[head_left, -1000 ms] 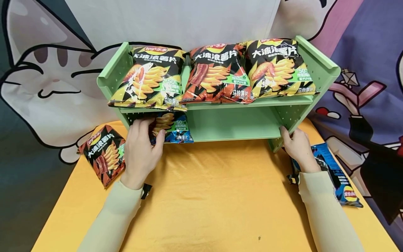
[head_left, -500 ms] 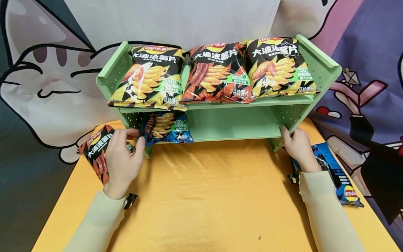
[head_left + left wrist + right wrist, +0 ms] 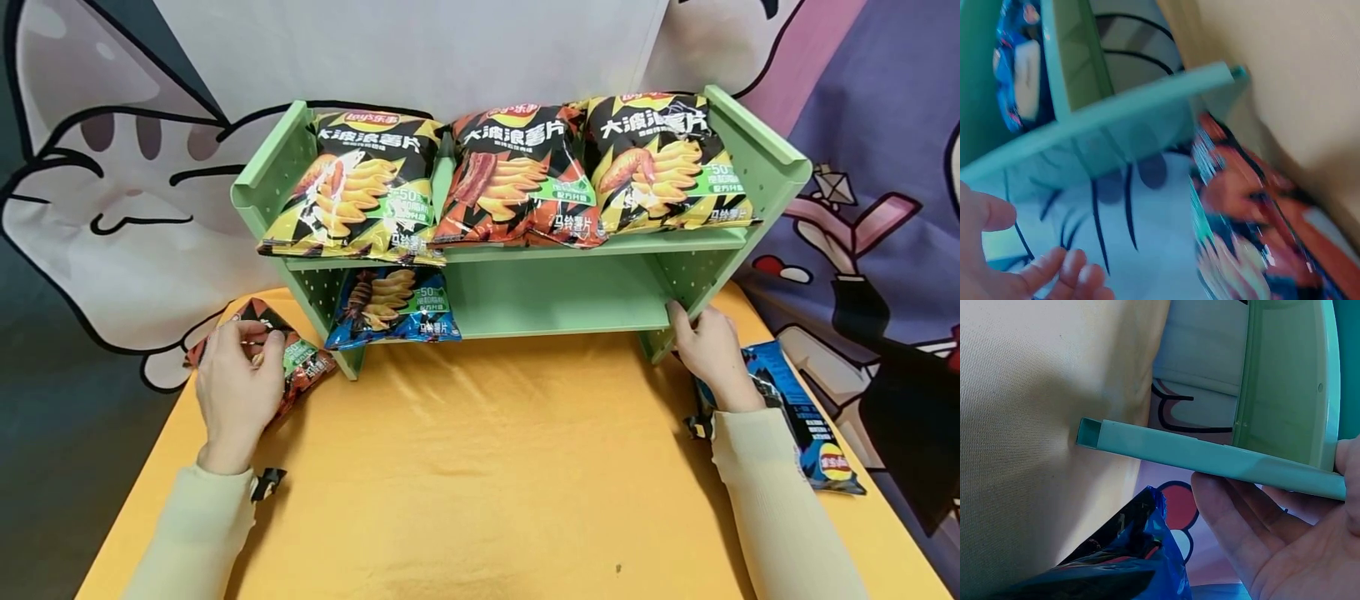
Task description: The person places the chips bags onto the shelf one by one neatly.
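Note:
At the table's left, my left hand [image 3: 236,396] hovers over a red-and-black chip bag [image 3: 303,375] and partly covers it. In the left wrist view the thumb and fingers stand apart with nothing between them, and the bag, blurred, lies off to the side. My right hand [image 3: 712,358] grips the lower right side panel of a green two-tier shelf [image 3: 555,292]; the right wrist view has the thumb on one face of the panel and fingers on the other. A blue chip bag [image 3: 397,304] sits at the left of the lower tier.
The upper tier carries two yellow-and-black chip bags [image 3: 352,183] [image 3: 660,167] with a red one [image 3: 517,179] between them. Beside my right forearm another blue chip bag [image 3: 813,425] lies on the yellow tablecloth [image 3: 517,467]. A cartoon-printed backdrop [image 3: 135,250] rises behind.
My left hand has left the blue bag on the lower tier and moved left and toward me, over the red bag. The right hand stays on the shelf panel.

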`<state>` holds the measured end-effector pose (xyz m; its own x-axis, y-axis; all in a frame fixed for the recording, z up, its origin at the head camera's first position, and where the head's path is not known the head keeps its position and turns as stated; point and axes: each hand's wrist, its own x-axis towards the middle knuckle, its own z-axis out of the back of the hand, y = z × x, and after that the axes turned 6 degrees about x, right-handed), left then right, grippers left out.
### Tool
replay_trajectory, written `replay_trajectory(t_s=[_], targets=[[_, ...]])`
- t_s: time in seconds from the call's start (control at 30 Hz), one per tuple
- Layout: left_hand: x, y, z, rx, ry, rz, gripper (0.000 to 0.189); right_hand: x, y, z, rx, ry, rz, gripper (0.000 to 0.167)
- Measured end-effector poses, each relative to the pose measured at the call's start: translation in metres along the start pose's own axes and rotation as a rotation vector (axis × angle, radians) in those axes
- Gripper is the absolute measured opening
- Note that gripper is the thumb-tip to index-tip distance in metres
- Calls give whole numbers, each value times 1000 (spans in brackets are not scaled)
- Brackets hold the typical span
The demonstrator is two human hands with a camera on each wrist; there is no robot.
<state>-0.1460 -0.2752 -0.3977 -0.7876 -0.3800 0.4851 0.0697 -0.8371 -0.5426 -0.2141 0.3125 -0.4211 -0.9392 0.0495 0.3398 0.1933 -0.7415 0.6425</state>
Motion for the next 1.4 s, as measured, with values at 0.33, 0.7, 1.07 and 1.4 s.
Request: replay_trajectory(t_s=[0.33,0.7,1.07,1.4], targets=[[15,39,4,295,360,182,85,0,0,0,-10,-5,2,48],[20,65,-2,426,533,250,110,0,-2,0,-3,8,5,49],[25,83,-3,365,677,339,122,0,0,0,-6,11,-3,48],[31,91,-4,286,788,478,131,0,2,0,-10,7,0,46]])
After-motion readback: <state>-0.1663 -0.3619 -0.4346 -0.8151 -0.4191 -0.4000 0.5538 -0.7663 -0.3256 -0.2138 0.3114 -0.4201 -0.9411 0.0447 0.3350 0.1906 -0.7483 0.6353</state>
